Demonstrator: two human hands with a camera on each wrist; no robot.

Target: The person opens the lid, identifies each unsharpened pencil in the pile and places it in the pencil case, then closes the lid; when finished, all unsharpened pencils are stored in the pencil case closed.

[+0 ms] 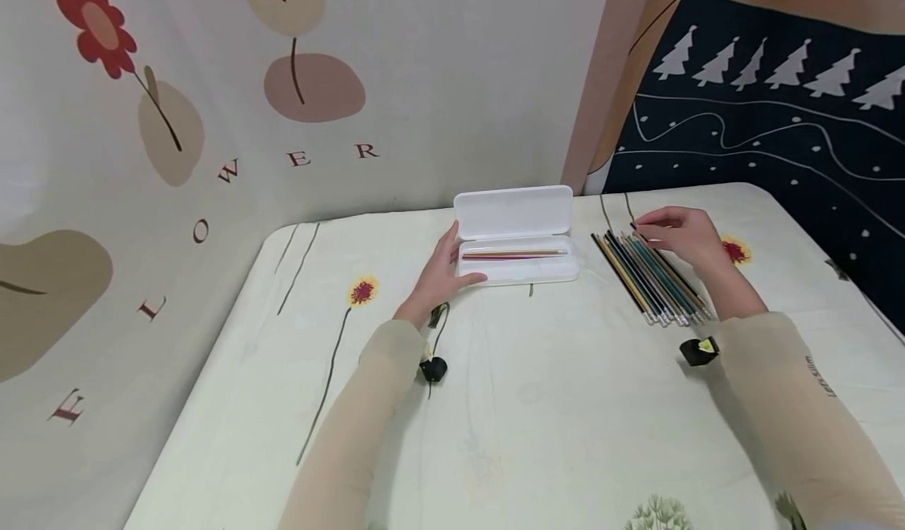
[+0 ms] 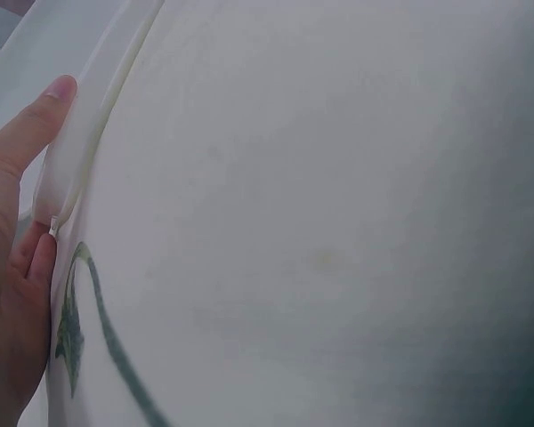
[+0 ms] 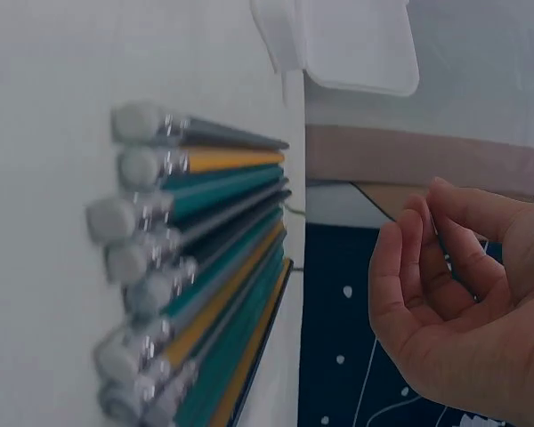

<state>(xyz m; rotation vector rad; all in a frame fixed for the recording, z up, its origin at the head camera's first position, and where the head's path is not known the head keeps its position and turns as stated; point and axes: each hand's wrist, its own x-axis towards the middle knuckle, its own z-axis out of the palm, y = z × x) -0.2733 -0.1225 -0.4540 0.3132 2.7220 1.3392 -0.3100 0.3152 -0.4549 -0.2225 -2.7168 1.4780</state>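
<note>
A white pencil case (image 1: 519, 273) lies on the table with its lid raised at the back. Several pencils (image 1: 512, 254), reddish and yellowish, rest inside it. My left hand (image 1: 437, 279) holds the case's left end, the thumb along its front edge and the fingers at its side. To the right, a row of pencils (image 1: 646, 279) in dark, green, grey and yellow lies on the cloth, erasers toward me. My right hand (image 3: 454, 294) is just over their far tips, fingers bent toward the thumb, with nothing visible between them.
A pale flower-printed cloth (image 1: 537, 404) covers the table. Behind stands a white printed curtain (image 1: 452, 82), and at the right back hangs a dark cloth with white trees (image 1: 763, 129). Small black devices (image 1: 434, 369) sit at both wrists.
</note>
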